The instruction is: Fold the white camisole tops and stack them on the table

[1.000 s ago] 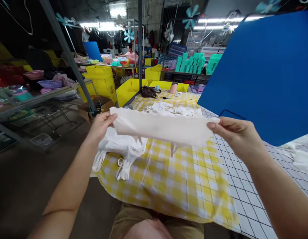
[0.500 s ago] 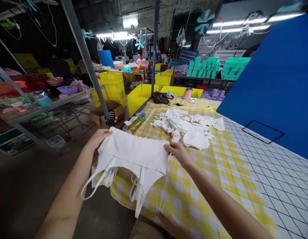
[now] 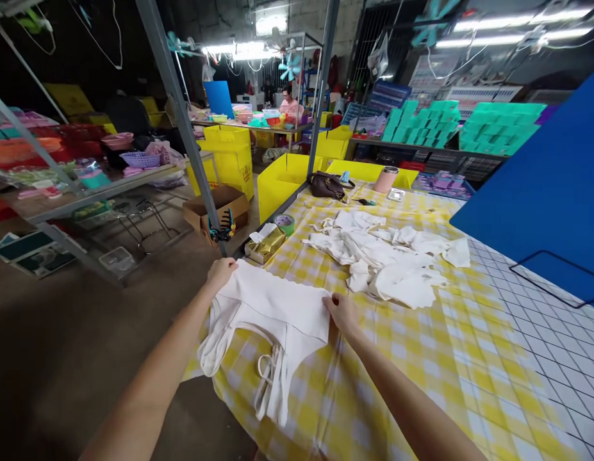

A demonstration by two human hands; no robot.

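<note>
A white strappy garment (image 3: 282,307), which looks like a camisole top, is stretched between my two hands over the near left part of the table. My left hand (image 3: 222,274) pinches its upper left corner, with the thumb side hidden. At the upper right corner my right hand (image 3: 342,312) grips the cloth between thumb and fingers. The thin straps dangle at the lower edge, over the yellow checked tablecloth (image 3: 402,365). Beyond my right hand lies a loose pile of white garments (image 3: 364,243).
A tissue pack (image 3: 266,243) and a roll of green tape (image 3: 284,224) sit at the left edge. Farther back are a dark handbag (image 3: 325,186) and a pink tumbler (image 3: 386,180). A metal post (image 3: 181,121) rises on the left; a blue board (image 3: 532,186) stands right. A person (image 3: 289,102) sits far off.
The garment has been lowered nearer the tablecloth, and its straps have swung inward and hang closer together. Both hands keep their hold. The view has turned slightly to the left.
</note>
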